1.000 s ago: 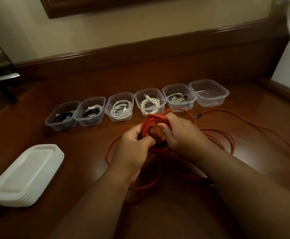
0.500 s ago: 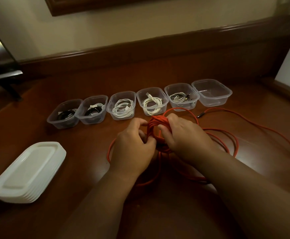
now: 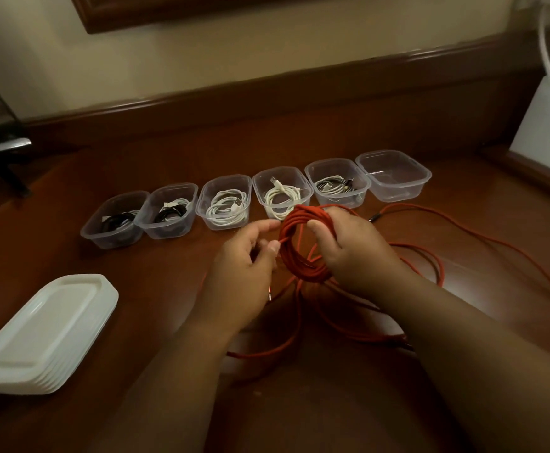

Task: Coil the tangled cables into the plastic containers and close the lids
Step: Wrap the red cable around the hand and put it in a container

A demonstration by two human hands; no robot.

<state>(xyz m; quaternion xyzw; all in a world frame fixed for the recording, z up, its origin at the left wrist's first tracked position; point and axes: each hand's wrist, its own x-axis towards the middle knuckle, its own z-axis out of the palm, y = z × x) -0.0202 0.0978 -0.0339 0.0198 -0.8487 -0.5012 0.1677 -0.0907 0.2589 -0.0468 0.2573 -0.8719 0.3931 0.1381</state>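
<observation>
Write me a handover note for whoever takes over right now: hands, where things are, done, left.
Right hand grips the red cable coil, held up above the table. Left hand pinches a strand at the coil's left side.
Much of the red cable is loose on the table, trailing right.
Six open tubs in a row: five hold coiled cables; the far-right tub is empty.
Lid stack sits at the left; no lid is on a tub.
Left: finish winding, put the coil in the empty tub, close all six lids.
</observation>
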